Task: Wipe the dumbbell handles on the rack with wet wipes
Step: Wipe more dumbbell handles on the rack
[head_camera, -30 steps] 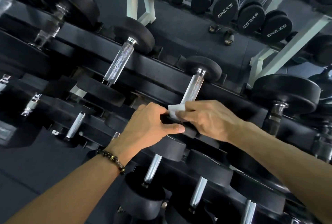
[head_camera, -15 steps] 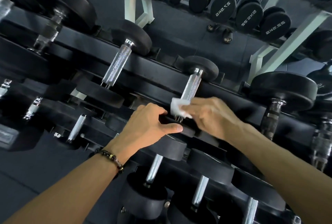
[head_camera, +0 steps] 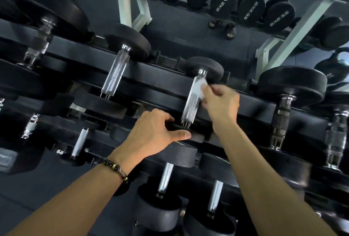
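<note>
Black dumbbell rack (head_camera: 151,78), chrome-handled dumbbells in tilted rows; more dumbbells on white-framed rack (head_camera: 294,33) behind. Right hand (head_camera: 221,101) pinches white wet wipe (head_camera: 201,87) against upper end of knurled handle (head_camera: 190,101), fingers curled. Left hand (head_camera: 153,133) grips near weight head (head_camera: 194,131) of same dumbbell, thumb along its edge. Beaded bracelet (head_camera: 117,169) on left wrist.

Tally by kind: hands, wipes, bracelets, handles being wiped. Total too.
Hands: 2, left hand gripping black rubber dumbbell head, right hand
Wipes: 1, white wet wipe in right hand
Bracelets: 1, dark beaded bracelet, left wrist
Handles being wiped: 1, knurled chrome dumbbell handle
Total: 5
</note>
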Demonstrator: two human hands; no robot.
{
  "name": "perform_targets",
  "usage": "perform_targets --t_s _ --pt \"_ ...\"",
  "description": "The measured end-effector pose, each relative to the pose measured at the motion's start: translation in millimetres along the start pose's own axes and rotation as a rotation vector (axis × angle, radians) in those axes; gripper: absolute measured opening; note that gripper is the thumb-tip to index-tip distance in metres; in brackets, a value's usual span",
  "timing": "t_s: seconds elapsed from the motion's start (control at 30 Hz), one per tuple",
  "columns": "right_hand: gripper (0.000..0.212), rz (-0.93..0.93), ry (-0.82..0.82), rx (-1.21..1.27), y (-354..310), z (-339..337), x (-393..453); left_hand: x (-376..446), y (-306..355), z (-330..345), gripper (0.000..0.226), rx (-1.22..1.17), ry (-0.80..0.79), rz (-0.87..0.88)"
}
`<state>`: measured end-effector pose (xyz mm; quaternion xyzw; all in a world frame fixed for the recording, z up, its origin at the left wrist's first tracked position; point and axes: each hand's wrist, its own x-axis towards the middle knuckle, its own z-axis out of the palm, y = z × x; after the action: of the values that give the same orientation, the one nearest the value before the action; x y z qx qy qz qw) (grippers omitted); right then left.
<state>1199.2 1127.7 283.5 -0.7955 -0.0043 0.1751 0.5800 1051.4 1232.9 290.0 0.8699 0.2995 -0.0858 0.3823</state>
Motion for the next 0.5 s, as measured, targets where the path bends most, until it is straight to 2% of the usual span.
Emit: perform_targets --t_s 0.1,0.2,0.27,0.33,0.43,0.5 --pt "0.021 0.034 0.026 0.027 -1 13 23 1 1 -3 0.073 0.014 -0.011 0.003" --pt "0.016 0.052 -0.085 -0.074 8 4 3 1 3 -4 0.074 0.028 -0.013 0.001" --pt "0.030 0.048 -0.204 -0.231 18 -9 -20 1 3 -4 0.078 0.040 -0.022 0.002" --pt "0.033 0.040 -0.304 -0.318 21 -15 -32 2 2 -4 0.077 0.045 -0.021 0.015" --pt "0.021 0.084 -0.180 -0.071 11 -6 -16 2 2 -4 0.077 0.040 -0.016 0.026" --pt "0.023 0.097 -0.095 0.052 5 3 -7 3 0 -3 0.081 0.007 -0.006 0.022"
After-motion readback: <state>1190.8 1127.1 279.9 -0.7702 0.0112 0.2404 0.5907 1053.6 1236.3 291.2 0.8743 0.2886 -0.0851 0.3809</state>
